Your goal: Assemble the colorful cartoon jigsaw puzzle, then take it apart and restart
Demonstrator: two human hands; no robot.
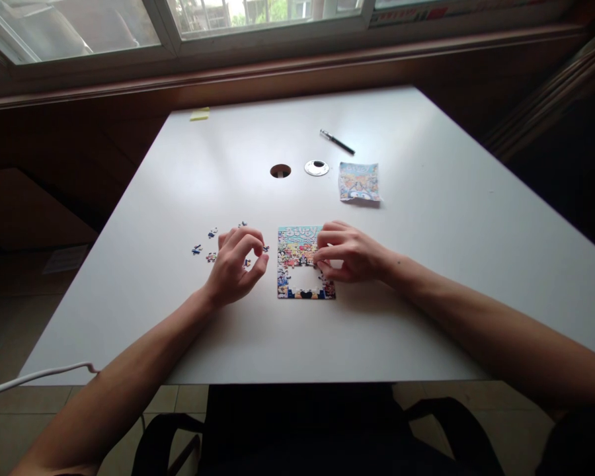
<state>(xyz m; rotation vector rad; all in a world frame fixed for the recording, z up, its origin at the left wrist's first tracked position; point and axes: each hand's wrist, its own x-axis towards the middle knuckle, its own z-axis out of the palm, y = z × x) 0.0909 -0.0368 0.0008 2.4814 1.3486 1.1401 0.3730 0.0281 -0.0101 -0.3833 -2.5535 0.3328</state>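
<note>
A partly assembled jigsaw puzzle (297,237) with a bright cartoon print lies flat on the white table, with a gap in its lower middle. Just left of it, my left hand (237,263) pinches a small dark puzzle piece (266,249) between thumb and index finger. Loose puzzle pieces (211,256) lie beside and partly behind that hand. My right hand (347,252) rests over the puzzle's right side, fingers curled together at the gap's upper right. What its fingertips hold, if anything, is hidden.
Beyond the puzzle lie a printed packet (359,182), a black pen (337,141) and a round metal cover (317,168) near a cable hole (280,171). A yellow sticky note (199,114) is at the far edge. A white cable (39,375) crosses the near left corner.
</note>
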